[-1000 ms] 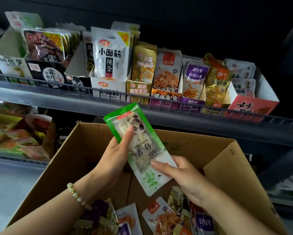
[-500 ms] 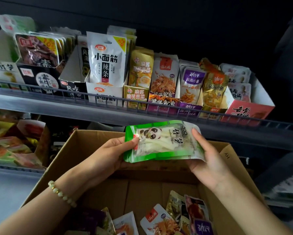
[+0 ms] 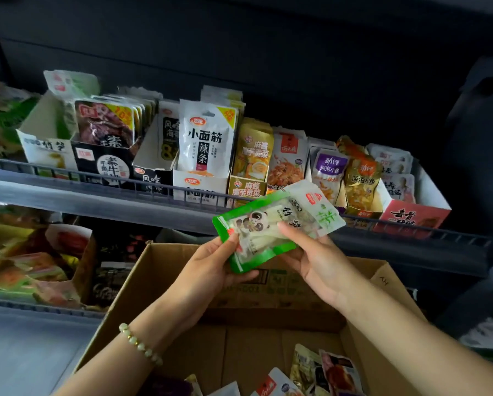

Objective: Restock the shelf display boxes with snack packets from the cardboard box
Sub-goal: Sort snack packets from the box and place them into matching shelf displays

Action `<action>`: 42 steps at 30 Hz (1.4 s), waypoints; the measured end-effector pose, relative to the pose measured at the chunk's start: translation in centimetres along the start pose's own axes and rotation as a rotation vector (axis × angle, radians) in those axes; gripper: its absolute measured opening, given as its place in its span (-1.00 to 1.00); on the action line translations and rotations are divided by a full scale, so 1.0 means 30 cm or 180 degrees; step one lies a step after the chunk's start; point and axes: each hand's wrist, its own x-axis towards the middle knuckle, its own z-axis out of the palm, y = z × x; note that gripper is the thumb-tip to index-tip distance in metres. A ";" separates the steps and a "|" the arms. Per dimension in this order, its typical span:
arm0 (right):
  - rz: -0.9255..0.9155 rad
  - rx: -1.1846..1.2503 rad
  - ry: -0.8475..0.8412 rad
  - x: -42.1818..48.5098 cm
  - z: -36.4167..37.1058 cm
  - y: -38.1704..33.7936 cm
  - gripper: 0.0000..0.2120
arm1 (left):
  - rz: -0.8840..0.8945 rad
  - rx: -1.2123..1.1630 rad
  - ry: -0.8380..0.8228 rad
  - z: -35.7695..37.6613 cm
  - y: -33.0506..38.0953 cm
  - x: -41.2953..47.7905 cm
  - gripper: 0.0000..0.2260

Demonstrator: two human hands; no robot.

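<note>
Hands up over the open brown cardboard box (image 3: 133, 304), both on one flat green-edged plastic snack packet (image 3: 256, 227) with a panda printed on the front. Left hand (image 3: 211, 270) at the packet's left end, thumb pressed on the front, fingers curled underneath. Right hand (image 3: 316, 264) at the middle, thumb laid across the clear window, fingers tucked behind. Packet tilted, right end higher, held in the air above the box and overlapping the front rail of the grey metal wire-fronted shelf (image 3: 96, 192) in this view. White end with red logo and green characters (image 3: 322, 210) sticking out at the upper right: same packet or a second one behind, impossible to tell. Pale bead bracelet (image 3: 139, 345) on the left wrist. Down in the box, loose mixed packets (image 3: 325, 370) lying on the bottom near the lower edge of view. Up on the shelf, a row of cardboard display boxes side by side: white one with black characters (image 3: 48, 150) at the far left, tall white packet with black characters (image 3: 206, 138) upright in the middle, red-fronted box (image 3: 411, 218) at the far right. Lower left, more colourful packets on a lower shelf (image 3: 33, 267), blurred.
</note>
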 end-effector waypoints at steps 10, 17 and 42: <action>-0.0714 -0.0836 -0.0229 0.135 0.293 -0.122 -0.58 | 0.0858 0.1372 0.0581 -0.256 0.290 -0.015 -0.79; -0.1095 -0.1296 -0.0444 0.346 0.632 -0.155 -0.55 | 0.2049 0.3973 0.2013 -0.611 0.463 0.042 -0.56; -0.2236 -0.4418 -0.0665 0.930 1.256 -0.110 -0.77 | 0.1716 0.5352 0.1601 -0.956 0.695 0.171 -0.69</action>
